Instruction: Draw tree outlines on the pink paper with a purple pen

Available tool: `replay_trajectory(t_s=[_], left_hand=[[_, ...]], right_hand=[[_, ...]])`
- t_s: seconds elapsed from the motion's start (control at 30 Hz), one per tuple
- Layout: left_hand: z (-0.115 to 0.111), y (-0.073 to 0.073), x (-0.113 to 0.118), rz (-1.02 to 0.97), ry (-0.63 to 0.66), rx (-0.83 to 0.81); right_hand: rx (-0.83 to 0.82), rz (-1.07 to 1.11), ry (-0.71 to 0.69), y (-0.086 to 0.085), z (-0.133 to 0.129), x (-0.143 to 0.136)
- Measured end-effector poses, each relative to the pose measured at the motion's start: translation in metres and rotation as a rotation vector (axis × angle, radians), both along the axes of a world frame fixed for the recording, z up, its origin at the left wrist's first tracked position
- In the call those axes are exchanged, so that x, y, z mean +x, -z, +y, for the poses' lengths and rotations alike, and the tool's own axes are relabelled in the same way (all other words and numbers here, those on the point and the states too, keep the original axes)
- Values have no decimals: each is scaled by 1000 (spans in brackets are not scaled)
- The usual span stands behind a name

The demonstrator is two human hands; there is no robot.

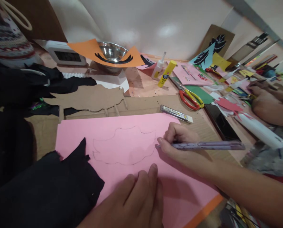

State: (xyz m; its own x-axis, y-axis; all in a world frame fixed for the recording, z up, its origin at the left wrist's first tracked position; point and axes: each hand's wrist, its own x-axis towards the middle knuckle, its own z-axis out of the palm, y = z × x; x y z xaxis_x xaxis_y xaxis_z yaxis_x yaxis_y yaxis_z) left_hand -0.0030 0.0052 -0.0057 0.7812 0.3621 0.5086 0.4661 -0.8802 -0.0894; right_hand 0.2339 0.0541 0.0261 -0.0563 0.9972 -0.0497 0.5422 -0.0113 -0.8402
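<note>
A pink paper sheet (77, 126) lies before me with a thin grey, wavy-edged outline drawn on it. My right hand (177, 136) rests at the outline's right end, fingers pinched around a slim purple pencil (205, 145), its tip near the line. Flat on the sheet below the drawing, my left hand (139, 193) has its fingers stretched out and holds nothing. A jagged-edged piece of black fabric (58, 183) overlaps the paper's left side. Just behind the sheet is a brown cardboard cutout (89, 97) with a wavy edge and thin strips.
A slim labelled case (176, 113), red-and-yellow scissors (191, 99), a dark phone (221, 122) and a yellow glue stick (167, 73) surround the work. Behind stand a metal bowl (111, 50) and a digital clock (65, 55). Another person's arm (272, 104) is at right.
</note>
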Motion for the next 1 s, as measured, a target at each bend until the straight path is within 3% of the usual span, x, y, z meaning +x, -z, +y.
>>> replay_trajectory(t_s=[0.23, 0.43, 0.63, 0.73, 0.83, 1.0], left_hand=[[0, -3, 7, 10, -4, 18], [-3, -3, 0, 53, 9, -67], [-5, -7, 3, 54, -3, -24], [-4, -14, 10, 103, -1, -87], [-1, -19, 17, 136, -18, -173], [3, -19, 20, 188, -38, -170]], right_hand=[[13, 17, 49, -3, 2, -1], [-23, 15, 41, -5, 1, -1], [61, 75, 131, -23, 7, -1], [133, 40, 167, -29, 11, 2], [214, -14, 178, -26, 17, 7], [267, -73, 167, -18, 24, 14]])
